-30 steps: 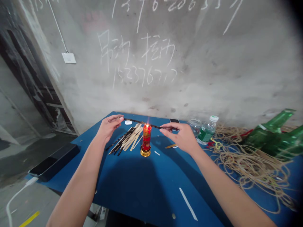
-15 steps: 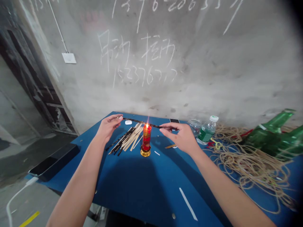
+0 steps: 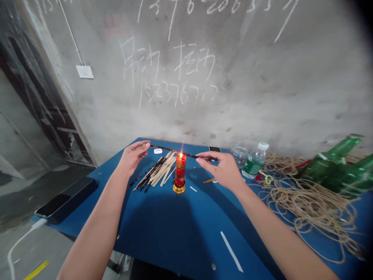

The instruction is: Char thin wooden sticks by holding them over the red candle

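A thin dark strip (image 3: 163,147) stretches between my two hands, its middle over the flame of a lit red candle (image 3: 180,171). My left hand (image 3: 134,155) pinches the strip's left end. Its right end is pinched by my right hand (image 3: 217,165). The candle stands upright on a gold base (image 3: 178,188) on the blue table (image 3: 163,225). Left of the candle lies a loose bundle of thin flat strips (image 3: 159,171), some pale and some blackened. Glare hides whether the held strip touches the flame.
Coils of tan cord (image 3: 314,210) spread on the right, beside green glass bottles (image 3: 335,163). A plastic bottle (image 3: 255,161) and a glass jar (image 3: 239,156) stand behind my right hand. A black box (image 3: 70,198) with a phone and white cable sits at the left edge. Behind rises a concrete wall (image 3: 247,112).
Almost nothing differs. My left hand has shifted very slightly left, and the strip stays over the candle flame between both hands.
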Tool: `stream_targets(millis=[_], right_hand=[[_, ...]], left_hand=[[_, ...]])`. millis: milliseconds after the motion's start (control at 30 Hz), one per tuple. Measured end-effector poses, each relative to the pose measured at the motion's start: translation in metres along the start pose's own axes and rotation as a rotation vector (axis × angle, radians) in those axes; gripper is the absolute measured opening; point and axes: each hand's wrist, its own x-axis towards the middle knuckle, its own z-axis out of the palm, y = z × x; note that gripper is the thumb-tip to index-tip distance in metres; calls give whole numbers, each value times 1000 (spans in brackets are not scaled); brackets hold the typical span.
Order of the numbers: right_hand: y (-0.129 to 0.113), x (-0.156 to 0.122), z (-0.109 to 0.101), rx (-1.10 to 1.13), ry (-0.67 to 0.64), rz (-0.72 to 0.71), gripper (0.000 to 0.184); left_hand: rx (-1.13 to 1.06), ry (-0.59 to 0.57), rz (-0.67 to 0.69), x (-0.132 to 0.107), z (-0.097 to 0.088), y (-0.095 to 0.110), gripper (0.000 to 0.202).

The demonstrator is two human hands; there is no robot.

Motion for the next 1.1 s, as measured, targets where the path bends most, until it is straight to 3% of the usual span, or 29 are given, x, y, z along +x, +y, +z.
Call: stream_targets(millis=[1100], right_hand=[[0,1,1,30,30,30,21]], left_hand=[[-44,2,1,2,-4,-2,51]])
